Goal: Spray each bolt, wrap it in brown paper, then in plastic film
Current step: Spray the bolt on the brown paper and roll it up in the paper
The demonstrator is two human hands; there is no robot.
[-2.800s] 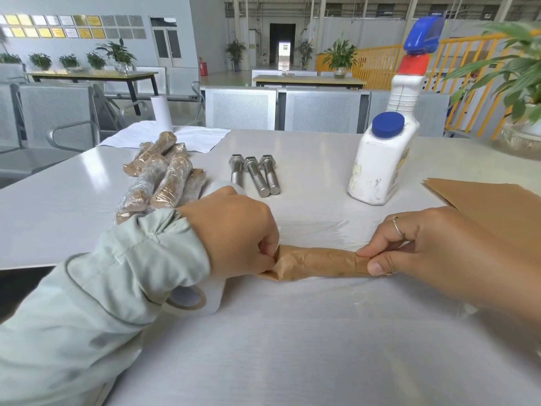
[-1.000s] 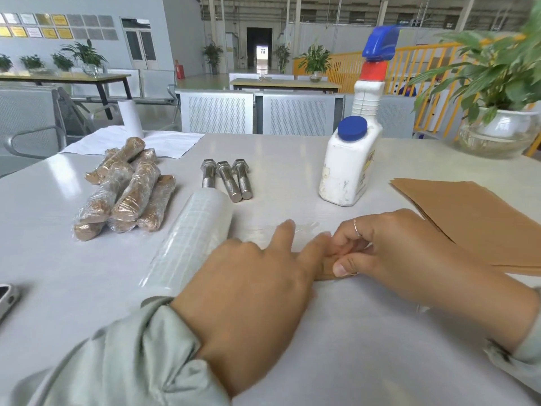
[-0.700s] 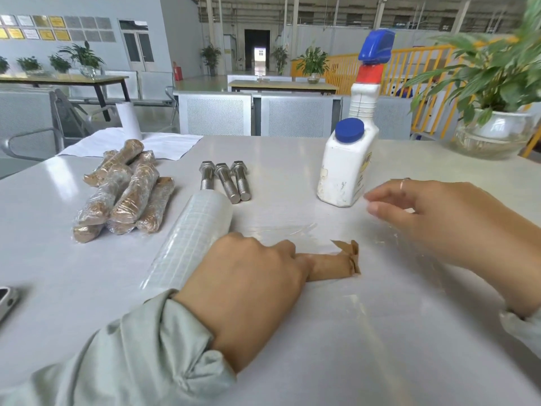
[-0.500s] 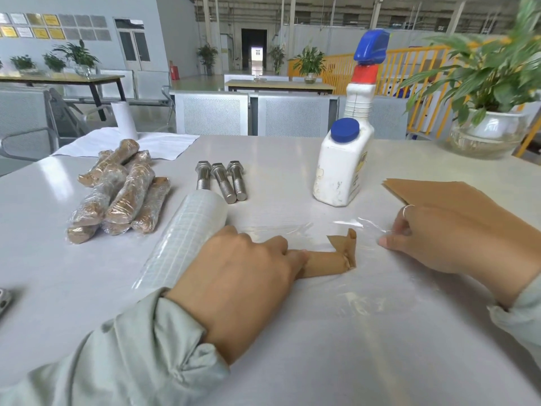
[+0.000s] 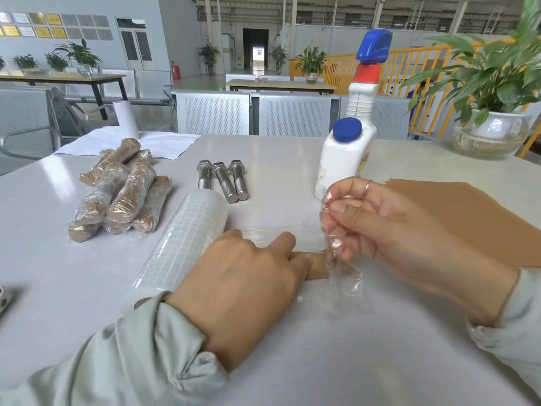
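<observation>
Head view: left hand (image 5: 243,288) flat, pressing paper-wrapped bolt (image 5: 317,263); right hand (image 5: 389,230) raised, pinching plastic film (image 5: 339,276).

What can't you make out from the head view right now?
- Paper-wrapped bolt: mostly hidden under the left hand and the right hand; only a short middle stretch shows.
- Plastic film: transparent, so its edges on the table are unclear.
- Dark object at the left edge: cut off, unidentifiable.
- Spray bottle label: turned away, unreadable.
- Wrapped bolts: heaped, exact count uncertain.
</observation>
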